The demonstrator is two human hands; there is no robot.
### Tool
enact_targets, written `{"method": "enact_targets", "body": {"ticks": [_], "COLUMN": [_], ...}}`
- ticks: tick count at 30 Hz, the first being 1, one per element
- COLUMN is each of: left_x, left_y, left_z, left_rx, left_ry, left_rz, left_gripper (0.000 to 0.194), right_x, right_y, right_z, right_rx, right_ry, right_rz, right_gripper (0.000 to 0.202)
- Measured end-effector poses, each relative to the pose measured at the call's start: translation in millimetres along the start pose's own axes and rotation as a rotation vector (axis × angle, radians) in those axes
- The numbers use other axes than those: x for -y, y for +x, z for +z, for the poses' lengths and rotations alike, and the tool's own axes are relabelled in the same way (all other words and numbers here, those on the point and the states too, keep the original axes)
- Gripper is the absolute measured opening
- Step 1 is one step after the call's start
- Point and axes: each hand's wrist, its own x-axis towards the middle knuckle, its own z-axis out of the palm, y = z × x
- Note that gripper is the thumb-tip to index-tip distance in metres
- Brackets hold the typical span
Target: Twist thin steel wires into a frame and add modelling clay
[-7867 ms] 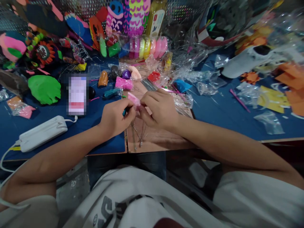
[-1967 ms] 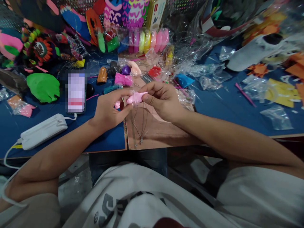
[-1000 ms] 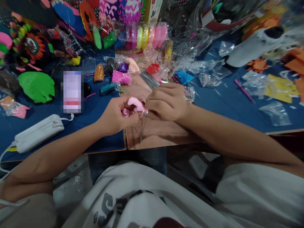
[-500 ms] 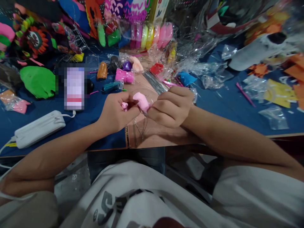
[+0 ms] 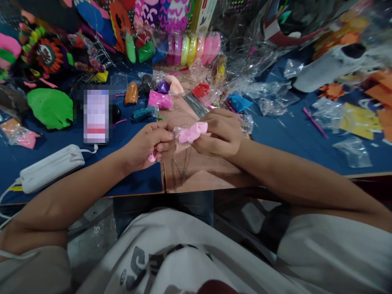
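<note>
A lump of pink modelling clay [image 5: 197,130], partly in a clear plastic wrapper [image 5: 178,134], is stretched between my two hands above the bare wooden strip of the table. My left hand [image 5: 145,143] pinches the wrapper's left end between thumb and fingers. A smaller pink clay piece [image 5: 152,157] pokes out below its curled fingers. My right hand [image 5: 222,132] is closed on the lump's right side, thumb below and fingers above. Just behind the hands lie a bundle of thin metal wires [image 5: 196,105] and a wrapped bright pink clay pack [image 5: 160,100].
Left of my hands are a phone [image 5: 96,116], a white power bank [image 5: 52,168] and a green clay slab [image 5: 50,108]. Packs of coloured clay, wrappers and clay rings [image 5: 192,50] crowd the back. A white glue-gun-like object [image 5: 327,69] and a purple stick [image 5: 315,122] lie right.
The pink lump has turned and shifted slightly right, and its clear wrapper now shows. My left hand has lowered a little, and my right hand's fingers have rotated around the clay.
</note>
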Motion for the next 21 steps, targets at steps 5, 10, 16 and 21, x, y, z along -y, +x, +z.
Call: {"method": "enact_targets", "body": {"ticks": [5,10,16,21], "left_x": [4.4,11.2,18.8,17.9], "left_y": [5.9,11.7,15.1,15.2], "left_z": [-15.1,-25.8,-29.8,-26.7], "left_rx": [-0.183,-0.338,-0.334,-0.26], "left_ry": [0.29,0.871,0.949,0.681], "left_rz": [0.29,0.758,0.918,0.68], "left_gripper": [0.012,0.013,0.009,0.022], "right_x": [23.6,40.1,56.2,57.1], "right_y": [13.8,10.5,20.1,18.9], "right_z": [3.1,4.0,3.6,2.1], "right_rx": [-0.043,0.013,0.063,0.083], "right_ry": [-0.055,0.011,0.066,0.2], "right_rz": [-0.181,0.317,0.412,0.498], "right_gripper": [0.04,0.048,0.031,0.038]}}
